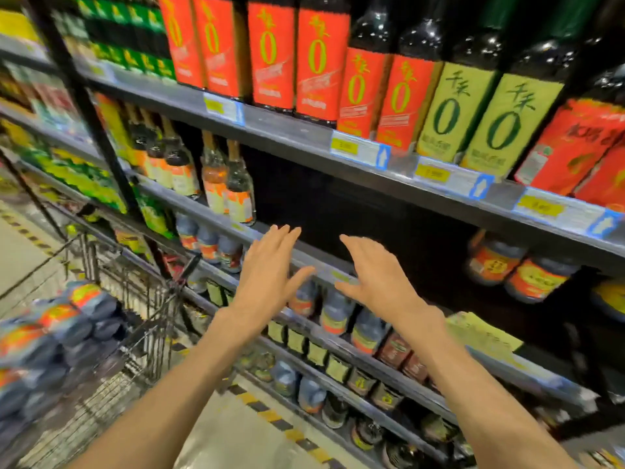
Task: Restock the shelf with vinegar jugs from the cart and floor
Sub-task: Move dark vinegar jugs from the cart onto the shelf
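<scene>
Both my hands are raised in front of a dark gap on the middle shelf (304, 262). My left hand (270, 262) and my right hand (378, 272) are open, fingers spread, palms facing each other, holding nothing. Dark vinegar jugs with orange labels (500, 262) sit at the right end of that shelf. More shrink-wrapped jugs (54, 330) are stacked in the wire cart (142, 319) at the lower left.
Tall dark bottles with red and green labels (318, 59) fill the shelf above. Smaller bottles (226, 187) stand left of the gap. Lower shelves hold jugs and jars (334, 316). A yellow-black striped line (277, 421) runs along the floor by the shelving.
</scene>
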### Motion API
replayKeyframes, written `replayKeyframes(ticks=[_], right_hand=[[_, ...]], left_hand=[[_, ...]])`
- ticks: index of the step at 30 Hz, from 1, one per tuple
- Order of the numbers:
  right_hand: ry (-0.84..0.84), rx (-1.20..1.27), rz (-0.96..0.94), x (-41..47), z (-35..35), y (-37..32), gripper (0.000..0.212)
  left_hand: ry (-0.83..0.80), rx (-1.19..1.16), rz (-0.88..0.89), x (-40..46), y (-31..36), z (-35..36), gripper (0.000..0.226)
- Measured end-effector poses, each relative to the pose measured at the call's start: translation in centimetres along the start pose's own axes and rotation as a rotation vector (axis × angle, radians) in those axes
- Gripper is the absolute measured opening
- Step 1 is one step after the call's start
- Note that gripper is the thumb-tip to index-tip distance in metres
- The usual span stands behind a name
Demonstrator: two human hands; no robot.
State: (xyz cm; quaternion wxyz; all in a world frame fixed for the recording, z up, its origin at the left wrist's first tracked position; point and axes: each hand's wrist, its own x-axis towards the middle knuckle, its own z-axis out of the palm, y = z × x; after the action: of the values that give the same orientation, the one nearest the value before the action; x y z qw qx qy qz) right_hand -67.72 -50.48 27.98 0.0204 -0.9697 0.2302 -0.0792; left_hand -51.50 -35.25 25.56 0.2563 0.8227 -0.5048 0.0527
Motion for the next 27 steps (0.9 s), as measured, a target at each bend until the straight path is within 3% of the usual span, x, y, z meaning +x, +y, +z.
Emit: replayKeyframes(ticks=[10,17,21,27], right_hand=[[-0.033,0.035,-0.48,11.3,5.2,-27.3,0.093],[-0.137,0.073,-0.733,14.4,10.4,-44.0,0.096],[-0.185,0.106,-0.877,16.2,13.9,-51.2,0.093],[-0.252,0.147,-0.983,19.8,18.5,-58.1,0.094]], left_hand=[[0.097,0.211,-0.478,-16.5,-22.7,-11.8,0.078],[0.155,0.282,-0.804,-29.5,-32.4,-16.7,0.087],[0.202,0.297,-0.95,-35.2,-36.7,-17.3,0.083],[0.145,0.313,-1.124,-38.3,-42.7,-16.3,0.077]])
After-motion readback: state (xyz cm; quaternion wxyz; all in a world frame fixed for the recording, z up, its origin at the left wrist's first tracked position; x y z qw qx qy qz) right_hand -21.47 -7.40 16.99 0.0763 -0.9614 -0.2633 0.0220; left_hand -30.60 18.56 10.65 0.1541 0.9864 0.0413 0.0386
